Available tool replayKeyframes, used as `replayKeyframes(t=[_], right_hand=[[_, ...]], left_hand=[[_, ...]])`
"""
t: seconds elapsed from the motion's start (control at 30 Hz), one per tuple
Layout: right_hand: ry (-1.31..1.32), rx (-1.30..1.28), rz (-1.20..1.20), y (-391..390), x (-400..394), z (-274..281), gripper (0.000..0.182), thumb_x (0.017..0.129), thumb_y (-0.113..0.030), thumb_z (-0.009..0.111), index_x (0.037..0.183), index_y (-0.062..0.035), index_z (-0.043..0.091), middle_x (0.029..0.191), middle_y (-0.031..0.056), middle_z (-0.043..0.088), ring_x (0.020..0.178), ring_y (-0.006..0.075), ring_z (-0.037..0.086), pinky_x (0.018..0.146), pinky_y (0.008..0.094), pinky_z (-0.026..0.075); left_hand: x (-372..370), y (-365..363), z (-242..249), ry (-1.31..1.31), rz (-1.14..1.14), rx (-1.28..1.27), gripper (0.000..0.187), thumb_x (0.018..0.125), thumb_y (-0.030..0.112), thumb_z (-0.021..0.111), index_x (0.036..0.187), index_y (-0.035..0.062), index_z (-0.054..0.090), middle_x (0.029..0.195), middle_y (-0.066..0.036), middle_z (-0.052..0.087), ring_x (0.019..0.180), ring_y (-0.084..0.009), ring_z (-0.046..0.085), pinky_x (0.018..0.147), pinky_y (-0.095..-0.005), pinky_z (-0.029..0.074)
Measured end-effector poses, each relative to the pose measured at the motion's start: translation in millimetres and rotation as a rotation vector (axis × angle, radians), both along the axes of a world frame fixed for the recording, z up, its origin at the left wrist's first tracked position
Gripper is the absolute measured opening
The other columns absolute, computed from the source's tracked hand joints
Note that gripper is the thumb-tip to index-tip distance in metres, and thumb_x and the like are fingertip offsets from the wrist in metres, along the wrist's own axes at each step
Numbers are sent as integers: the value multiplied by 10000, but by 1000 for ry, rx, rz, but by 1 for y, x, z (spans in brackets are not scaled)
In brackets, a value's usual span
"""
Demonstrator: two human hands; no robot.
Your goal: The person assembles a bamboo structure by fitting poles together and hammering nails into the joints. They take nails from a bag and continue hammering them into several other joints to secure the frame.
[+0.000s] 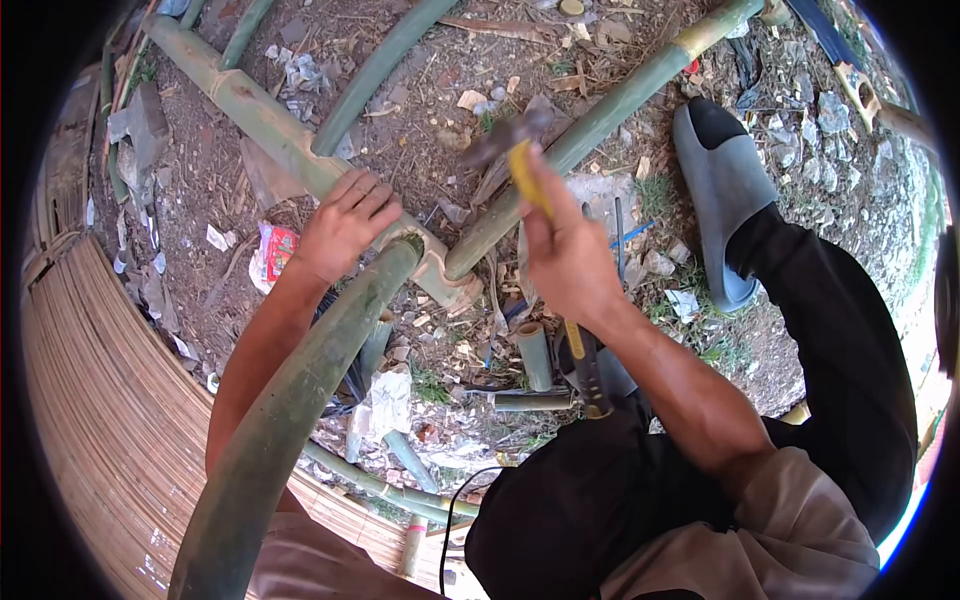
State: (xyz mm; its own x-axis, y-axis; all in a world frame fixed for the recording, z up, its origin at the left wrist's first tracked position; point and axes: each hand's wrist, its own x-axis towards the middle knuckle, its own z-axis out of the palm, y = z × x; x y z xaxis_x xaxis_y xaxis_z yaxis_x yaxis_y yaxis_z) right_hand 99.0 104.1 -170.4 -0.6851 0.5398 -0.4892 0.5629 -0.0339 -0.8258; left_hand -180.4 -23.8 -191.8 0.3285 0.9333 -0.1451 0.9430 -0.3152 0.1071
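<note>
My right hand (pixel 575 255) grips a hammer with a yellow and black handle (pixel 574 340). The blurred metal head (pixel 505 140) is raised above the ground, near a long bamboo pole (pixel 610 110). My left hand (pixel 347 222) is wrapped over a thick, notched bamboo pole (pixel 265 125) lying diagonally, close to its near end. Right beside that hand, the end of another green bamboo pole (pixel 310 365) meets a cut in the thick pole. The long pole's end sits at the thick pole's carved end, on its other side.
A curved bamboo piece (pixel 375 75) meets the thick pole farther up. A foot in a grey sandal (pixel 725 195) stands at right, below a handsaw (pixel 850 75). Short bamboo offcuts (pixel 535 355) and wood chips litter the ground. Stacked bamboo slats (pixel 110 390) lie at left.
</note>
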Motion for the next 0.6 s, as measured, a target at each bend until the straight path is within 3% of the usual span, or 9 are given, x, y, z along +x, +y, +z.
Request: replayKeyframes(t=[0.07,0.13,0.2,0.27,0.33,0.37,0.5,0.57,0.6], right_hand=[[-4,-5,-362,-1,-8,11,588,1029,-148,514,1573,-164,293,814,226,715,596,240,683,532,374,506],[-8,13,-375,-14,-6,-2,570,1034,-156,509,1567,-157,307,780,189,705,596,222,681,536,373,507],[47,44,211,-27,6,-18,558,1046,-142,488,1569,-155,296,717,134,656,565,167,645,508,347,485],[87,-68,39,-23,-4,-8,592,1014,-85,503,1563,-112,282,664,254,639,544,365,664,519,444,509],[-89,-13,-336,-19,-3,5,578,1021,-102,506,1559,-119,297,690,259,652,579,356,683,553,413,519],[-14,-42,-361,-13,2,-2,566,1030,-122,504,1559,-130,303,699,244,658,611,346,695,571,384,501],[57,90,-272,1,-4,-3,567,1036,-161,517,1561,-153,301,682,239,635,618,350,694,573,397,487],[17,83,-218,12,-4,-1,563,1037,-170,519,1559,-152,310,675,238,629,611,345,690,575,400,493],[-27,60,-159,15,-3,-1,559,1037,-180,522,1556,-152,319,668,238,624,603,339,687,576,402,498]], left_hand=[[0,-5,2,-5,-5,-25,285,750,95,611,1034,101,636,1148,-76,655,1185,-273,594,1100,-414,445],[0,-2,2,-1,-1,-40,282,752,103,612,1032,97,640,1150,-79,658,1186,-276,595,1102,-416,441],[0,-2,0,-1,-27,-34,284,751,108,614,1034,97,641,1149,-81,659,1186,-277,594,1104,-415,437],[-5,-3,0,19,-5,-26,286,751,114,616,1036,96,642,1148,-82,659,1185,-279,593,1106,-414,433],[-3,-6,-2,-15,-7,-29,275,751,117,619,1025,98,645,1142,-82,663,1176,-281,599,1108,-411,428],[-1,-5,-1,-22,3,-19,264,756,116,622,1018,106,649,1126,-82,665,1172,-282,602,1098,-414,432],[-1,3,5,-33,27,-27,247,750,113,632,996,114,662,1121,-82,664,1144,-279,611,1080,-412,444],[3,11,11,-36,84,-354,391,737,227,696,1115,126,684,1152,-108,642,1179,-317,577,1090,-442,432],[6,11,13,-44,86,-359,391,737,227,696,1115,126,684,1152,-108,642,1179,-317,577,1090,-442,432]])
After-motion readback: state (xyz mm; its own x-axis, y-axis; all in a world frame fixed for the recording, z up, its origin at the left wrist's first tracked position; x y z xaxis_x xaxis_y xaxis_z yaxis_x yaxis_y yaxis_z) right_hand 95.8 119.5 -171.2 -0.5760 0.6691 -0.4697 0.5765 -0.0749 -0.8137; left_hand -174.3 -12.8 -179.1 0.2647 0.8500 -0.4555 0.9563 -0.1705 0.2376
